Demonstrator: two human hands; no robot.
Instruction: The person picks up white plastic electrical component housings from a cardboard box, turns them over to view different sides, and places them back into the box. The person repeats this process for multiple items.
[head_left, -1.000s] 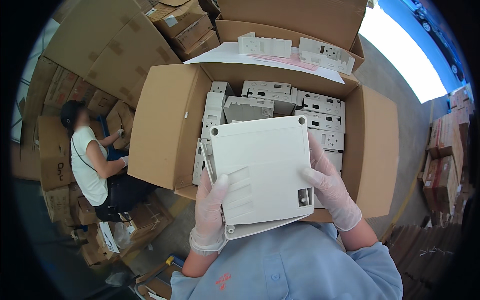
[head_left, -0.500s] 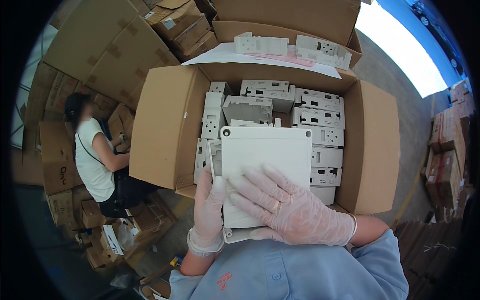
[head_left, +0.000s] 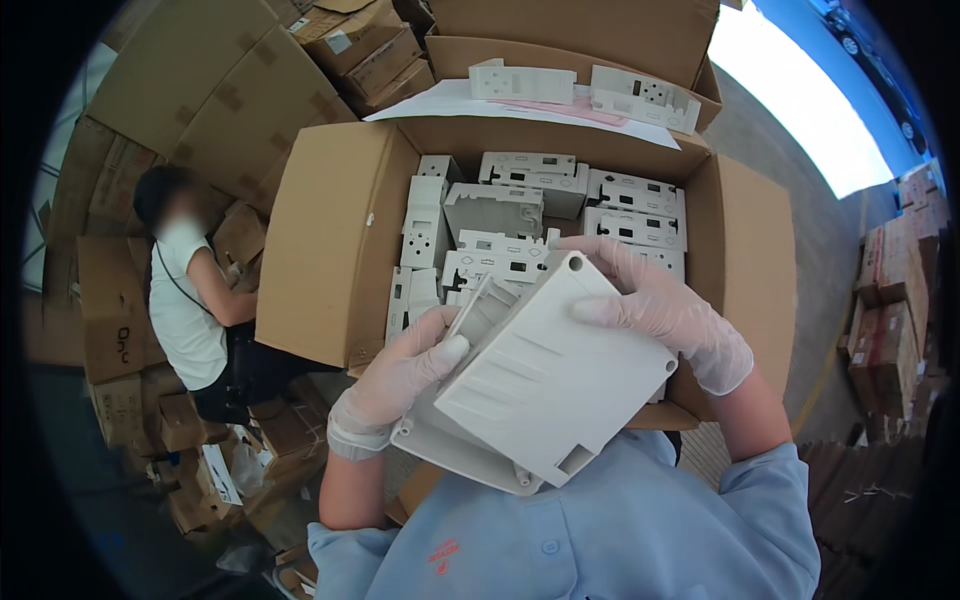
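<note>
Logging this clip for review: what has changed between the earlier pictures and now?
The cover has turned clockwise, showing more of the base at lower left. The right hand, flat on the cover half a second ago, now grips its upper edge. The left hand keeps its hold; the carton stayed put.

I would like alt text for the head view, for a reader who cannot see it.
A left hand and right hand in translucent gloves hold a pale grey plastic housing, its two parts misaligned, before an open brown cardboard box of pale grey plastic pieces. At left, a person in a white top is beside brown cardboard cartons.
</note>
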